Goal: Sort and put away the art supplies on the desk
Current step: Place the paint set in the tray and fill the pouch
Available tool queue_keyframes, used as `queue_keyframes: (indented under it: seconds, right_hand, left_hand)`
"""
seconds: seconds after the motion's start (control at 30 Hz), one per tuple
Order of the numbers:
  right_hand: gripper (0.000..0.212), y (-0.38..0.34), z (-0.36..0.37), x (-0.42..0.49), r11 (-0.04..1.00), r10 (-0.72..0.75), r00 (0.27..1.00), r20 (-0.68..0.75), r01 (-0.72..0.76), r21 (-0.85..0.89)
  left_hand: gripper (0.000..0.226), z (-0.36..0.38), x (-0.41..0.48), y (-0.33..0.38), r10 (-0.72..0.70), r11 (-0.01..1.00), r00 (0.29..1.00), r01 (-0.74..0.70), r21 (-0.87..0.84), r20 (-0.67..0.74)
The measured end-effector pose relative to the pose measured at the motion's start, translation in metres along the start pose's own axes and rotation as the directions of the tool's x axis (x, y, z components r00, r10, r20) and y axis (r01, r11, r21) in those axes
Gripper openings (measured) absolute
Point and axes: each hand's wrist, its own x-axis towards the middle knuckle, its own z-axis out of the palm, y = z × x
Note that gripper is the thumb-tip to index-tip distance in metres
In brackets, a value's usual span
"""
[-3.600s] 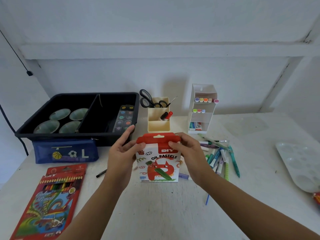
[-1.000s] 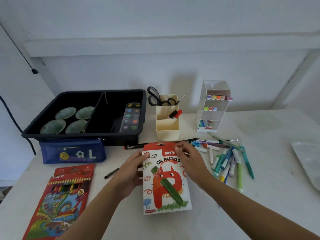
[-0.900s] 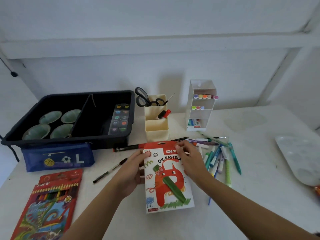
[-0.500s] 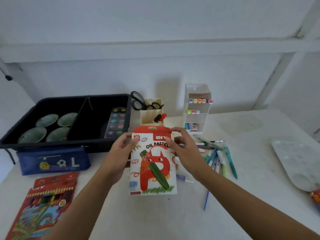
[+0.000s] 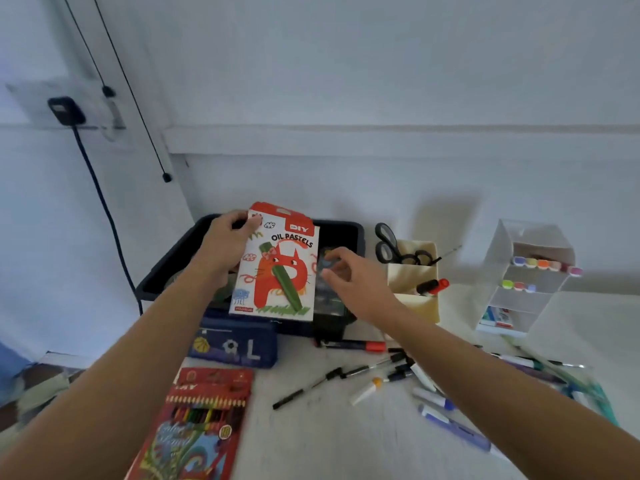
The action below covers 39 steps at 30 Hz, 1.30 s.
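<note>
White-and-red oil pastels box (image 5: 277, 271) with red cat; black tray (image 5: 165, 270); navy pencil case (image 5: 239, 344).

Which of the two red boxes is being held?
The oil pastels box with the cat, gripped by the left hand over the black tray. The coloured pencils box lies flat on the desk, untouched.

Pastels box (image 5: 277, 268) over tray (image 5: 166, 268); pencil case (image 5: 239, 344) before.
</note>
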Motion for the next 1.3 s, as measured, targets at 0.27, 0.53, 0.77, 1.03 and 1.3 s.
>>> queue_keyframes:
  seconds: [0.27,0.53,0.77,1.03,1.3]
  right_hand:
    - [0.046,0.013,0.032,0.056,0.996,0.087,0.981,0.175,-0.087,-0.005]
    - [0.034,0.031,0.044,0.070,0.816,-0.042,0.920,0.390,0.257,-0.518]
    - [0.055,0.031,0.042,0.078,0.695,0.025,0.816,0.577,0.401,-0.597]
    - [0.065,0.023,0.033,0.101,0.569,0.105,0.692,0.714,0.547,-0.614]
    - [0.080,0.006,0.044,0.115,0.347,0.303,0.537,0.787,0.707,-0.616]
  left_hand:
    - [0.027,0.021,0.083,-0.005,0.065,0.933,0.998,-0.061,0.354,0.001]
    - [0.030,0.042,0.110,-0.035,0.069,0.654,0.988,-0.148,0.741,0.136]
    - [0.026,0.050,0.116,-0.051,0.073,0.612,0.988,-0.151,0.776,0.135]
    - [0.036,0.022,0.105,-0.042,0.299,0.701,0.954,-0.206,0.682,-0.019]
    - [0.015,0.002,0.090,-0.031,0.334,0.820,0.941,-0.262,0.509,-0.054]
